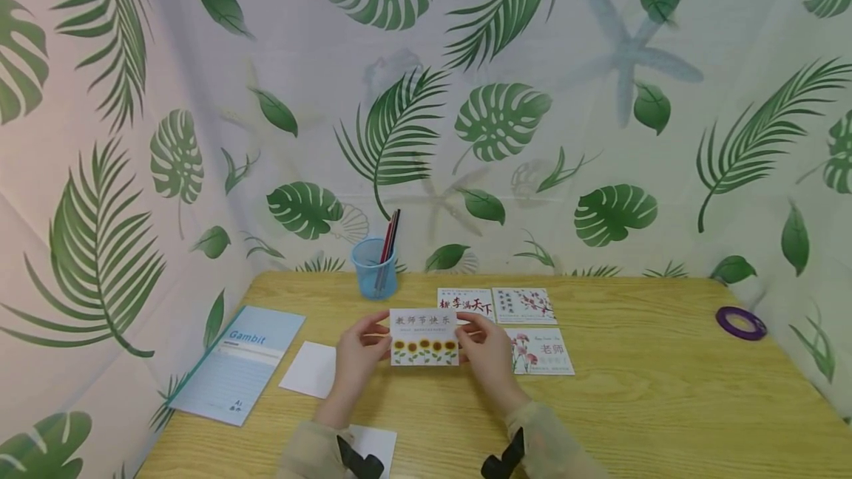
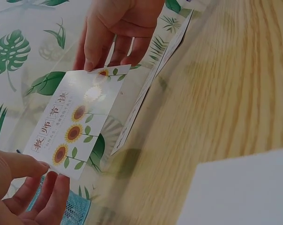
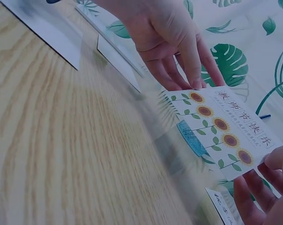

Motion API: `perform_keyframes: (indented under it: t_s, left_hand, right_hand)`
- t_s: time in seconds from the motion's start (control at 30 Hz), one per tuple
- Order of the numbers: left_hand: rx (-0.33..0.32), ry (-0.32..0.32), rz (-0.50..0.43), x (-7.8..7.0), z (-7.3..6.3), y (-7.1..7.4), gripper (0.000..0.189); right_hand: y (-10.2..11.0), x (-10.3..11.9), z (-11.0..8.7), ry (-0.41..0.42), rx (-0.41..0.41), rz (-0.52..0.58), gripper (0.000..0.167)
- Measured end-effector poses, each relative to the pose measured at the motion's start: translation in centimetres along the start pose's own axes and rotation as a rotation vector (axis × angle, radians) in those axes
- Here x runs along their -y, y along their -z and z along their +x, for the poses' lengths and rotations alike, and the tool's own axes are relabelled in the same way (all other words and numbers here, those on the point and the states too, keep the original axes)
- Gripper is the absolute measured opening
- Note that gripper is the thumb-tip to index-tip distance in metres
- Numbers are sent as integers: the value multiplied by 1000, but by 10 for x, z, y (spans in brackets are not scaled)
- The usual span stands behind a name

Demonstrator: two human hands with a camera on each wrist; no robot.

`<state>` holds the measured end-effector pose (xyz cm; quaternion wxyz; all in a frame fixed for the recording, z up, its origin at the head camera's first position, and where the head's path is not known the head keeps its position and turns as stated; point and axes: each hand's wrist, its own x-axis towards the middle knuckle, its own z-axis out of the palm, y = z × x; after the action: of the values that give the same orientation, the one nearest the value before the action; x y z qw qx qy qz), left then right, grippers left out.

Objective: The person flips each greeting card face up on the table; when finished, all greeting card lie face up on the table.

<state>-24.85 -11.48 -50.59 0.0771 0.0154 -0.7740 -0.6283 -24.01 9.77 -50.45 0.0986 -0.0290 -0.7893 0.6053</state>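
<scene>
A white greeting card [image 1: 424,337] with printed characters above a row of sunflowers is held up over the table, its printed face toward me. My left hand [image 1: 362,350] pinches its left edge between thumb and fingers. At the opposite edge my right hand [image 1: 484,350] pinches it the same way. The left wrist view shows the card [image 2: 75,119] tilted, the left thumb lying on its front face. In the right wrist view the sunflower card [image 3: 221,131] spans between both hands, clear of the tabletop.
Behind my right hand lie cards with red lettering [image 1: 464,301], blossom branches [image 1: 524,304] and pink flowers [image 1: 542,351]. On the left are a Gambit notebook [image 1: 239,361] and a white card [image 1: 309,369]; another white card [image 1: 382,446] lies near my left sleeve. A blue pencil cup [image 1: 374,272] and purple tape roll [image 1: 722,327] stand farther out.
</scene>
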Motion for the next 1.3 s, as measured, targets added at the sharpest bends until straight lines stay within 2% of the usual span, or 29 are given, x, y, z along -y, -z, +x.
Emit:
perform_keyframes:
  t_s: [0.47, 0.67, 0.93, 1.07, 1.3]
  left_hand:
    - [38, 10, 26, -3, -7, -14, 46]
    - [75, 19, 15, -2, -8, -19, 48]
    - [109, -27, 34, -2, -11, -25, 48]
    - [111, -11, 48, -2, -11, -27, 47]
    - [139, -10, 47, -1, -11, -32, 47]
  right_hand:
    - [11, -3, -1, -32, -14, -72, 34]
    - [16, -9, 1, -9, -20, -119, 34]
    - [23, -14, 3, 2, -47, -183, 36]
    - [25, -16, 3, -2, -46, -226, 36]
    - [29, -16, 4, 40, -49, -298, 40]
